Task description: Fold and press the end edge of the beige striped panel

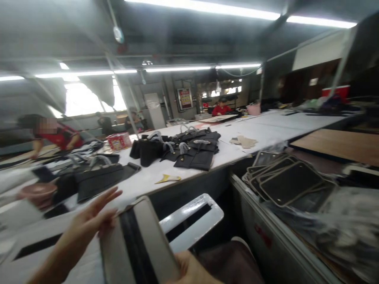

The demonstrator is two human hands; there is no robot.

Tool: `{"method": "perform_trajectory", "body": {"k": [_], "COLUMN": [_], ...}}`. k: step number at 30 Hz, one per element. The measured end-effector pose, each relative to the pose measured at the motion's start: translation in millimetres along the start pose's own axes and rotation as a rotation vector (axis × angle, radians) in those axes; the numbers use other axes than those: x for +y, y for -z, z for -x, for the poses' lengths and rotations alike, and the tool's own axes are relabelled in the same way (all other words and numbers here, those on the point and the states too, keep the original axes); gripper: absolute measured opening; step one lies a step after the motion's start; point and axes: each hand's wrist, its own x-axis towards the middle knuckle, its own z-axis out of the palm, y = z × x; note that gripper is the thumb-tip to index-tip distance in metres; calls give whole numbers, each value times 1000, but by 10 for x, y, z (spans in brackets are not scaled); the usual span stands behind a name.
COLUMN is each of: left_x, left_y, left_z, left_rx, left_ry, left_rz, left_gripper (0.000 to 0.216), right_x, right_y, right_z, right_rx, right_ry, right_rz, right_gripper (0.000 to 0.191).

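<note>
Grey panel [139, 244], black centre strip: near, low centre, held upright. Left hand [89, 225] fingers splayed against its left edge; right hand [192, 272] grasps the lower edge. Best steadied from both sides.

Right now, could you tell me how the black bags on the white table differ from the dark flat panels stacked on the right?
The black bags are bulky, with pale wrapped handles; the flat panels are thin, without handles. The bags are heaped loosely on the table; the panels are fanned in an overlapping stack. Both are dark.
</note>
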Motion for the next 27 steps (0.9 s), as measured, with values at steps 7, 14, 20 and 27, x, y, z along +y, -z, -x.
{"method": "perform_trajectory", "body": {"k": [7, 14, 20, 27], "left_x": [326, -627, -1254, -1200], "left_y": [117, -47, -434, -474], "left_z": [114, 756, 1618, 1820], "left_rx": [218, 367, 169, 140], "left_ry": [-75, 18, 311, 297], "left_rz": [722, 255, 464, 524], "left_gripper": [26, 77, 70, 47], "right_x": [85, 41, -212, -220], "right_y": [3, 42, -15, -222], "right_z": [-201, -401, -861, -1146], "right_rx": [-20, 22, 218, 202], "right_ry": [-64, -234, -258, -193], "right_rz": [-276, -123, -115, -83], "right_gripper": [53, 53, 58, 55]}}
